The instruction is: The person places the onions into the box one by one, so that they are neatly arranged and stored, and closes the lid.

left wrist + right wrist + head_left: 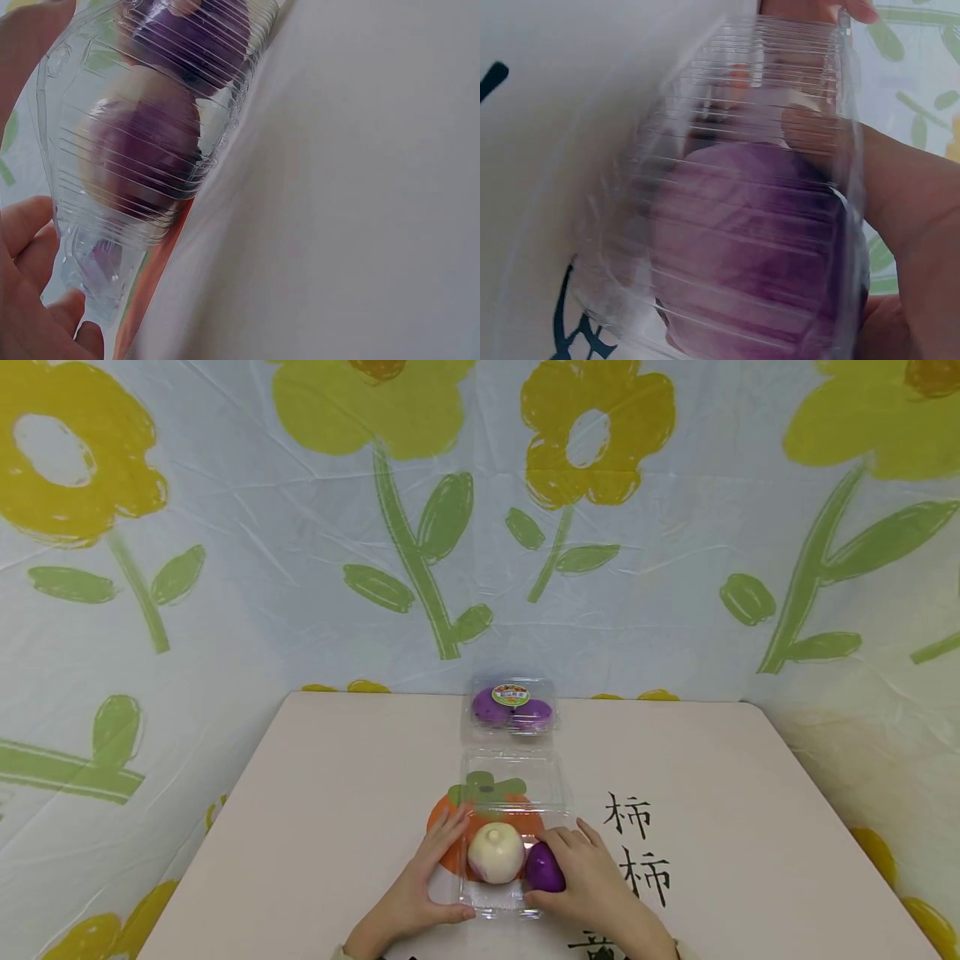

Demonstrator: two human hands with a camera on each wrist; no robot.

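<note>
A clear plastic clamshell box (491,906) stands with its lid (517,777) folded back. Inside sits a cream-white, turnip-like ball (497,853) with a knob on top and a purple tinge. To its right is a glossy purple rounded fruit (544,868), which my right hand (588,877) grips between thumb and fingers. Spread along the box's left side, my left hand (427,881) has its thumb at the near corner and fingertips toward the hinge. Through the ribbed wall, the left wrist view shows the ball (142,154); the right wrist view shows the purple fruit (750,247).
Farther back stands a closed clear box (513,706) with purple fruits and an oval label. An orange persimmon print (442,814) lies under the open box, with black characters (645,872) to its right on the pale table (337,777). Flowered cloth (247,610) surrounds the table.
</note>
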